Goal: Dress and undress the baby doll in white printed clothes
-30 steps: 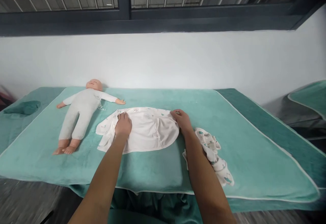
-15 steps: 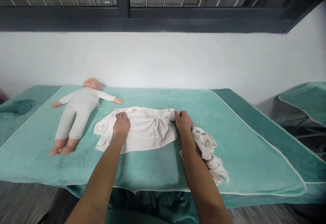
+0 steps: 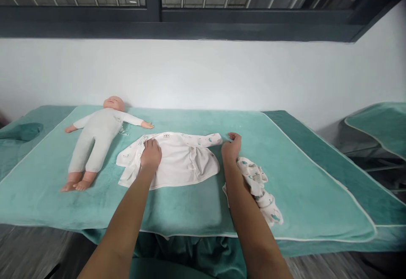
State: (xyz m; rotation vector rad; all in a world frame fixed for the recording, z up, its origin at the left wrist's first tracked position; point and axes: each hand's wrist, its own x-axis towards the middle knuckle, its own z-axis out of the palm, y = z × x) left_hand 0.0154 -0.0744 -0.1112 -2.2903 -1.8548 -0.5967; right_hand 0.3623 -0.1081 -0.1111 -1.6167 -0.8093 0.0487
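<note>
A white baby shirt (image 3: 174,160) with small printed figures on its sleeves lies spread on the green cover. My left hand (image 3: 151,154) is closed on the shirt's front edge, near the collar; the fingertips are partly hidden. Just past the cuff of the right-hand sleeve, my right hand (image 3: 232,146) is apart from the fabric, fingers loosely bent and holding nothing. Beneath and beside my right forearm is a crumpled printed baby garment (image 3: 261,188), partly covered by the arm. To the left, a baby doll (image 3: 100,133) in a white suit lies on its back, arms spread.
The green padded cover (image 3: 304,203) lies over a bed or table against a white wall (image 3: 203,74). A dark window frame (image 3: 203,27) runs above. Bunched green cloth (image 3: 20,133) lies at far left, and another green-covered surface (image 3: 380,122) stands at right.
My right hand has let go of the sleeve cuff and shifted slightly right, its fingers loosening. The sleeve now lies stretched out on the cover. My left hand keeps its place.
</note>
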